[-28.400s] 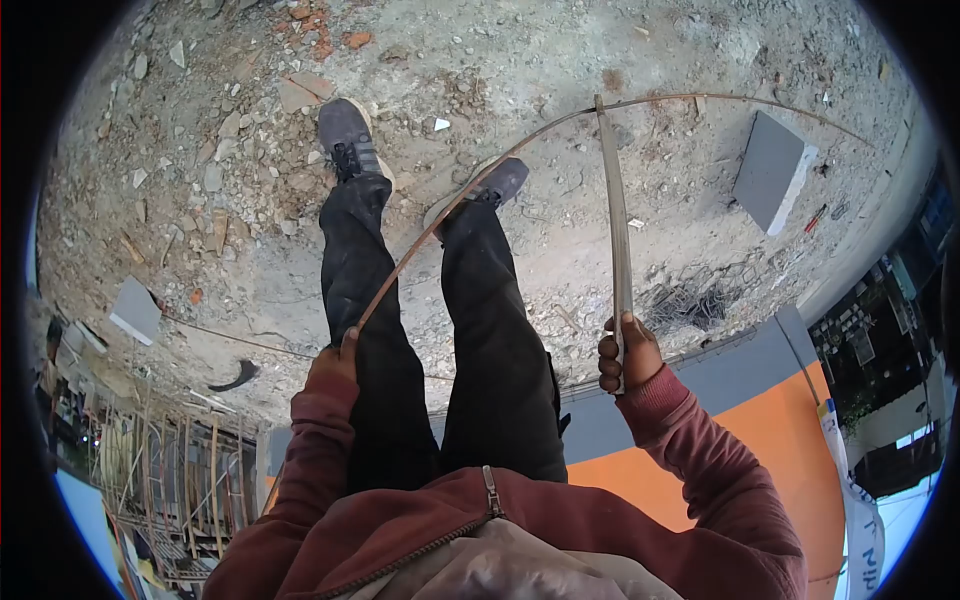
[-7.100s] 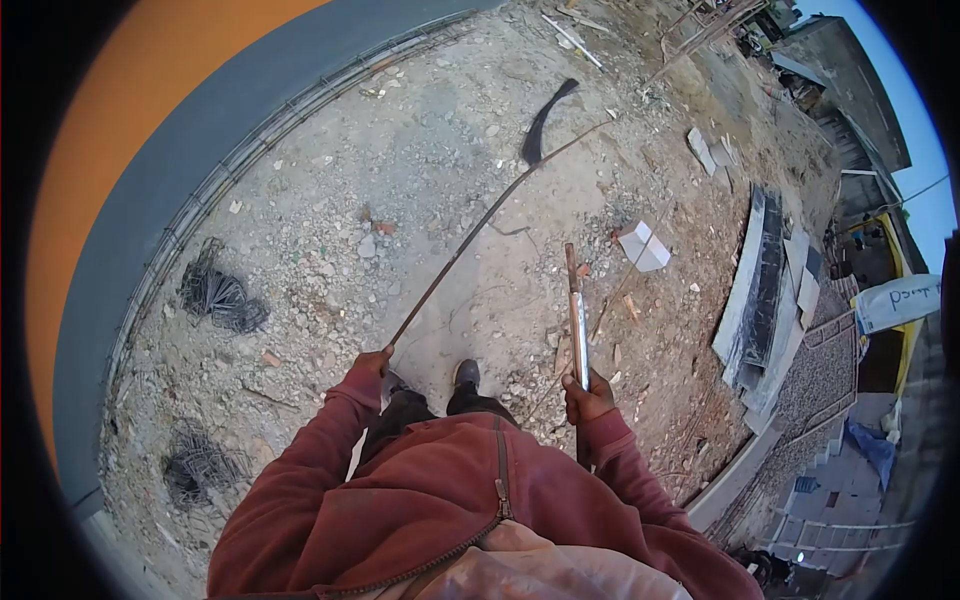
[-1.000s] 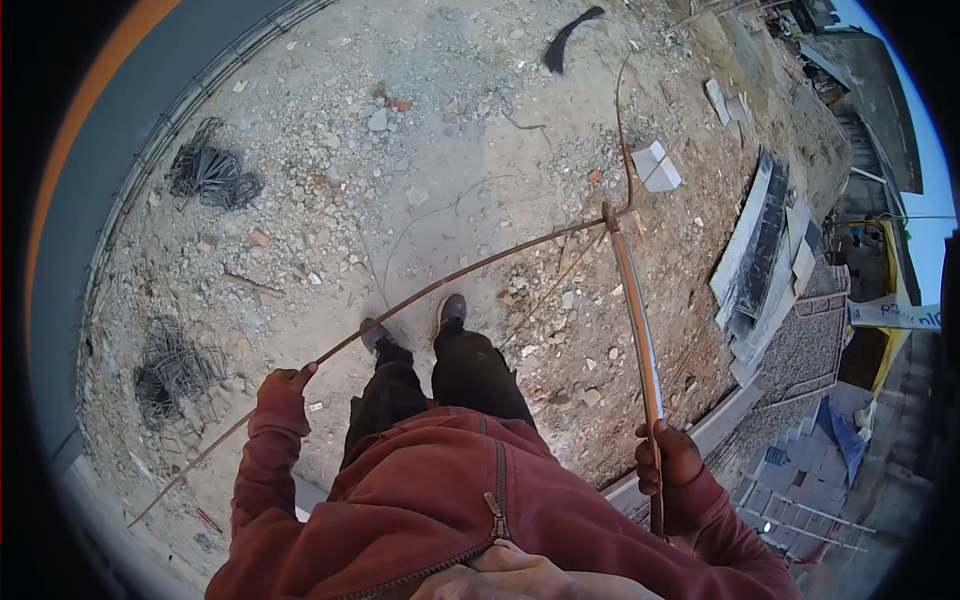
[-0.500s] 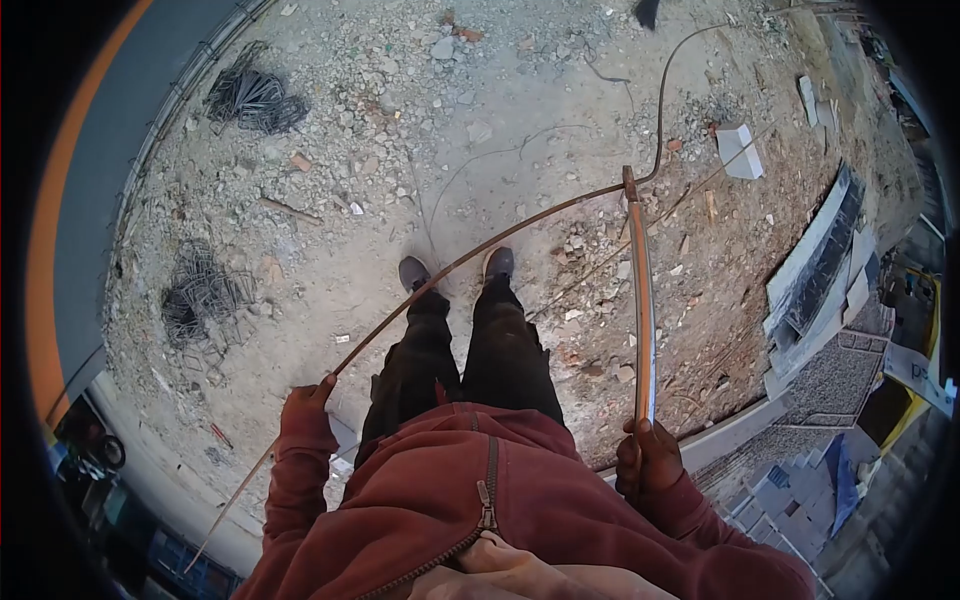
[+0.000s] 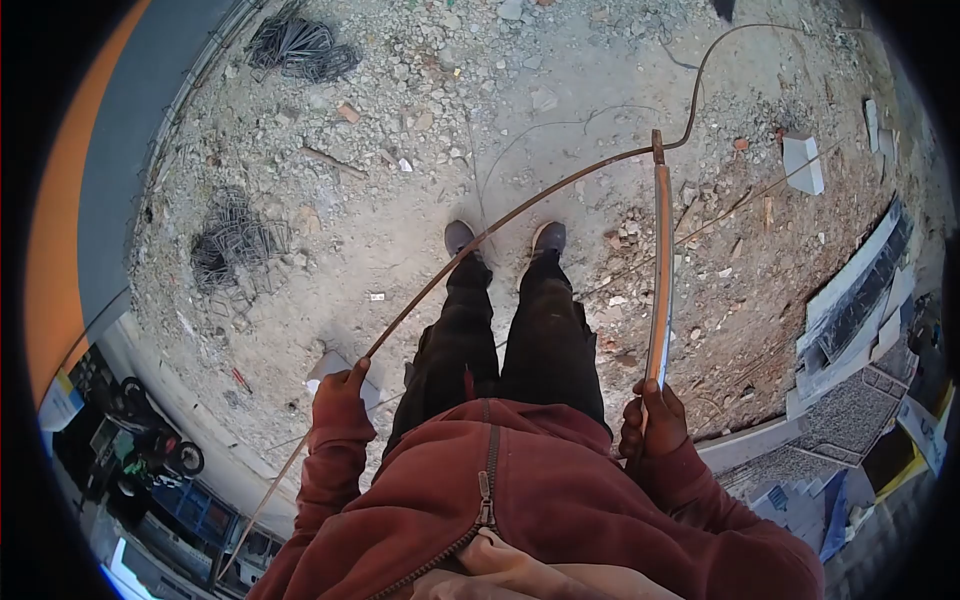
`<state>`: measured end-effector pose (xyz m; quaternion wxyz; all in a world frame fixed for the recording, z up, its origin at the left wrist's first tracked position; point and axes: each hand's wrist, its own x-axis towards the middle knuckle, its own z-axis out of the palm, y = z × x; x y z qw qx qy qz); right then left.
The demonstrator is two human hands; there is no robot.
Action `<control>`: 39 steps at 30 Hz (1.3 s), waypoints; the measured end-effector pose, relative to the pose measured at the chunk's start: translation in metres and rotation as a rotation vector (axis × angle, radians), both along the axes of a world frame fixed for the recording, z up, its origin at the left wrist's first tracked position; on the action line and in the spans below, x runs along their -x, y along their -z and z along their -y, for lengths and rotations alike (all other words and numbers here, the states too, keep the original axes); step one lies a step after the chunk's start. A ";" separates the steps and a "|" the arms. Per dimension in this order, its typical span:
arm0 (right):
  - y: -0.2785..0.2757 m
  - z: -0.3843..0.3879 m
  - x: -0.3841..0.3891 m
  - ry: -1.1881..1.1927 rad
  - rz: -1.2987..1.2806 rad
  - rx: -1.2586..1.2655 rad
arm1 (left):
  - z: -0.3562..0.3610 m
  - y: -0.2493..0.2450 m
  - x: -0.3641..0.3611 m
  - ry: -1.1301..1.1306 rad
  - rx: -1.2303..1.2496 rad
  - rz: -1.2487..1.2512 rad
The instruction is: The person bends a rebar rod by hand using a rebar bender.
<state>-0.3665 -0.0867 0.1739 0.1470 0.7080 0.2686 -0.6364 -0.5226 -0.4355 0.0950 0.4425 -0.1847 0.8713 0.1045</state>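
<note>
A long, thin, rusty steel rod (image 5: 545, 195) runs across the view in a curve, from the lower left up past both shoes. My left hand (image 5: 342, 397) is closed around its lower part, beside the left thigh. In my right hand (image 5: 657, 420) is the handle of a long metal bending bar (image 5: 662, 260), brown with a pale shiny edge. The head of this bar meets the rod at the upper right. Just beyond that contact the rod kinks sharply and curves away over the ground. Whether the head grips the rod cannot be made out.
Bundles of dark wire (image 5: 300, 48) and bent wire rings (image 5: 235, 240) lie on rubble at left. A white box-like piece (image 5: 803, 165) and leaning panels (image 5: 850, 290) are on the right. Motorbikes (image 5: 150, 440) stand behind at lower left.
The view has shifted, so the ground, shoes, rod and bar appear farther right and slightly higher. Both hands keep their hold, and the rod's bend looks about the same.
</note>
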 end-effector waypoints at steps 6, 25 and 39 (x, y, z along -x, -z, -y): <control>0.040 0.009 0.018 0.005 -0.081 0.043 | 0.020 0.016 -0.004 0.436 -0.186 -0.167; -0.083 0.017 -0.183 0.214 -0.091 -0.336 | -0.100 -0.012 0.117 0.772 -0.223 -0.223; -0.091 -0.057 -0.230 -0.054 -0.149 -0.239 | -0.057 -0.058 0.165 0.608 -0.222 -0.222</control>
